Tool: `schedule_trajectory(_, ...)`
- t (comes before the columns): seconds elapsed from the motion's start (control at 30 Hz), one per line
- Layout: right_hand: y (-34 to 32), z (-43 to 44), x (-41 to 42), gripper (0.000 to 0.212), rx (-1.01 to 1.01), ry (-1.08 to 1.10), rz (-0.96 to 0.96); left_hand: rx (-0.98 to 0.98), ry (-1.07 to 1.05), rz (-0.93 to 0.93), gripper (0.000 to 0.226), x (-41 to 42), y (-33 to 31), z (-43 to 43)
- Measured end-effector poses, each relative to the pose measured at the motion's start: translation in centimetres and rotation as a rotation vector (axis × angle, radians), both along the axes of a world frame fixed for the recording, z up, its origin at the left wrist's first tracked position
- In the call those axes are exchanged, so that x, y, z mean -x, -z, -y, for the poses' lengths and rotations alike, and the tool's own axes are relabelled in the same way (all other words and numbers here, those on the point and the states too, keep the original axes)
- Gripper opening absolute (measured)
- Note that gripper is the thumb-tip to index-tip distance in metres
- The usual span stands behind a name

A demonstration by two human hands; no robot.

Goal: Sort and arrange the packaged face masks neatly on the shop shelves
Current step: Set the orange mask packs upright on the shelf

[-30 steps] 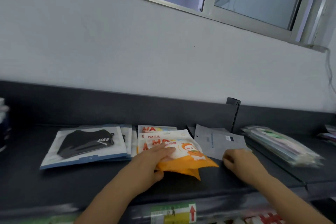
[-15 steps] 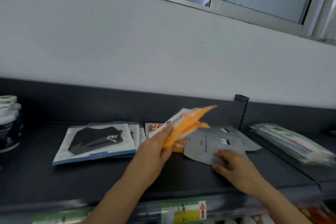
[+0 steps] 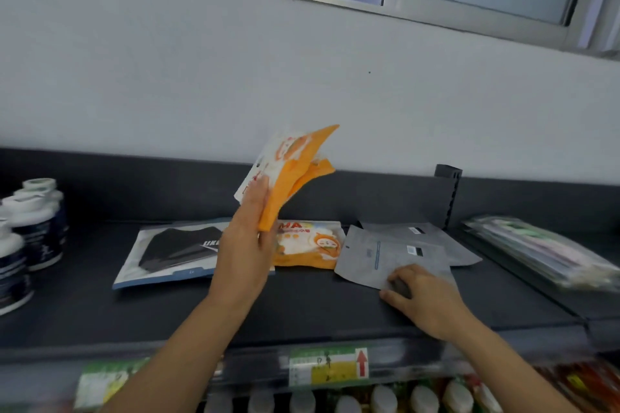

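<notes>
The orange mask packets [image 3: 295, 171] are raised above the dark shelf [image 3: 100, 312], pinched at their lower end by the left hand [image 3: 246, 245]. Just below and right of that grip another orange packet [image 3: 312, 245] lies flat; to its left lies a black mask pack [image 3: 174, 248]. The right hand [image 3: 426, 295] presses on the grey pouches [image 3: 385, 255], fingers curled at the near edge.

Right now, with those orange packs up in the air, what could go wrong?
1. The left hand pinches the lifted orange packs near one end only; they fan apart, so one might slip out.
2. The right hand presses just a corner of the grey pouches, which lie askew and overlapping, so they may slide further out of line.
</notes>
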State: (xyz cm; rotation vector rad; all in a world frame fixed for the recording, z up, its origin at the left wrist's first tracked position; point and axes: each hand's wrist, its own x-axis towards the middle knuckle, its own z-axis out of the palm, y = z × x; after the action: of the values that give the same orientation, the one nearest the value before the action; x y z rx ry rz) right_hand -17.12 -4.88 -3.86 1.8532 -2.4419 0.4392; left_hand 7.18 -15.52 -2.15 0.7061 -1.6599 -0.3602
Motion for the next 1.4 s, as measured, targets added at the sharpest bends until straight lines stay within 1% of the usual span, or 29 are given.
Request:
schedule_trajectory(0.1,0.0,0.0,0.0,0.039,0.003,-0.006,0.006,0.144,-0.070,0.236,0.065,-2.0,-1.0,0.9)
schedule_trajectory(0.17,0.1,0.0,0.0,0.038,0.010,-0.010,0.016,0.188,-0.154,0.461,0.069,-4.3,-0.8,2.2)
schedule_trajectory(0.23,0.1,0.0,0.1,0.038,0.001,-0.005,0.015,0.126,-0.239,0.659,0.078,-6.7,0.2,3.4)
schedule_trajectory(0.27,0.0,0.1,0.1,0.038,-0.019,-0.001,0.012,0.093,-0.251,0.723,0.082,-7.9,0.8,3.9)
schedule_trajectory(0.33,-0.5,0.3,-0.3,0.043,-0.078,0.002,0.006,-0.003,-0.225,0.775,0.078,-9.3,1.6,4.5)
schedule_trajectory(0.4,-1.3,1.1,-1.4,0.056,-0.110,-0.011,0.009,-0.088,-0.201,0.830,0.070,-9.9,2.1,4.8)
schedule_trajectory(0.43,-1.8,1.9,-2.3,0.063,-0.092,-0.034,0.003,-0.102,-0.201,0.838,0.067,-9.9,2.2,4.9)
schedule_trajectory(0.5,-2.6,3.9,-4.6,0.073,-0.064,-0.111,-0.037,-0.112,-0.226,0.790,0.062,-9.7,2.1,5.1)
schedule_trajectory(0.6,-3.3,7.6,-7.4,0.086,-0.168,-0.203,-0.119,-0.228,-0.179,0.706,0.054,-9.5,1.9,5.2)
schedule_trajectory(0.67,-3.2,9.9,-8.2,0.093,-0.248,-0.193,-0.143,-0.267,-0.170,0.631,0.046,-9.9,2.2,5.3)
schedule_trajectory(0.7,-2.9,10.7,-8.3,0.094,-0.273,-0.173,-0.122,-0.238,-0.188,0.658,0.042,-10.0,2.1,5.2)
schedule_trajectory(0.73,-2.4,11.4,-8.3,0.094,-0.289,-0.148,-0.078,-0.221,-0.193,0.690,0.042,-10.0,2.1,5.2)
schedule_trajectory(0.77,-1.9,11.9,-8.4,0.092,-0.286,-0.120,-0.028,-0.216,-0.188,0.684,0.044,-9.9,2.3,5.4)
schedule_trajectory(0.8,-1.4,12.2,-8.4,0.089,-0.259,-0.088,-0.006,-0.216,-0.169,0.703,0.048,-9.8,2.2,5.4)
schedule_trajectory(0.83,-1.2,12.3,-8.6,0.085,-0.216,-0.059,-0.040,-0.223,-0.168,0.724,0.051,-9.6,2.0,5.4)
schedule_trajectory(0.87,-1.1,12.4,-8.8,0.079,-0.178,-0.040,-0.121,-0.217,-0.178,0.723,0.053,-9.4,2.0,5.5)
schedule_trajectory(0.93,-1.5,12.5,-9.2,0.070,-0.167,-0.038,-0.260,-0.226,-0.189,0.722,0.053,-9.3,1.9,5.7)
schedule_trajectory(1.07,-1.7,12.3,-9.5,0.052,-0.203,-0.099,-0.413,-0.254,-0.180,0.727,0.053,-9.4,2.0,5.7)
schedule_trajectory(1.13,-1.5,12.3,-9.6,0.047,-0.200,-0.114,-0.439,-0.257,-0.186,0.719,0.054,-9.3,1.9,5.4)
schedule_trajectory(1.23,-1.6,12.3,-9.7,0.052,-0.158,-0.104,-0.376,-0.263,-0.173,0.660,0.050,-9.3,2.0,5.1)
schedule_trajectory(1.3,-1.7,12.4,-9.3,0.044,-0.063,-0.103,-0.239,-0.277,-0.168,0.631,0.048,-9.5,2.2,5.1)
schedule_trajectory(1.4,-1.8,12.4,-8.1,0.036,0.091,-0.064,-0.047,-0.238,-0.186,0.725,0.055,-9.6,2.6,5.3)
